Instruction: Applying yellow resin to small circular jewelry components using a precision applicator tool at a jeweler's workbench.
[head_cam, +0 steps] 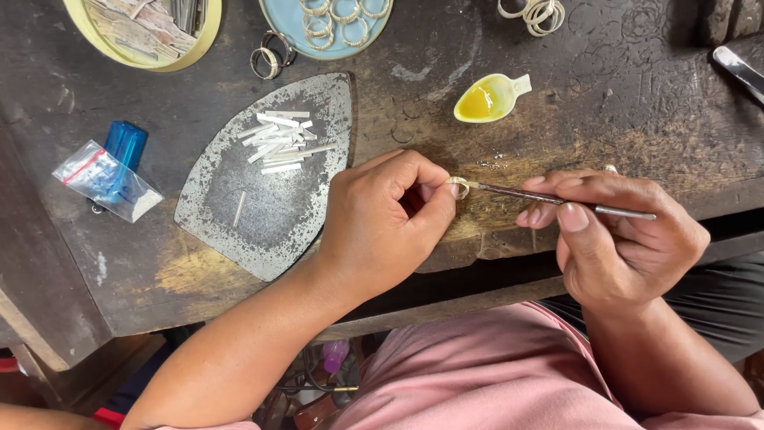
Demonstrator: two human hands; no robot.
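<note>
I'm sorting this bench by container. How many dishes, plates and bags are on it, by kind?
Round dishes: 2, a yellow-rimmed dish and a blue dish
Yellow spoon-shaped dish: 1
Grey metal plate: 1
Clear plastic bag: 1
Total: 5

You get soft, even daylight and a sharp picture throughout. Faint shadows sit under your hands (509,227), with mild glare on the yellow liquid in the spoon dish (489,97).

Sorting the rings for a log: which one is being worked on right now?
The ring pinched in the left hand, touched by the right hand's thin tool; others lie loose.
</note>
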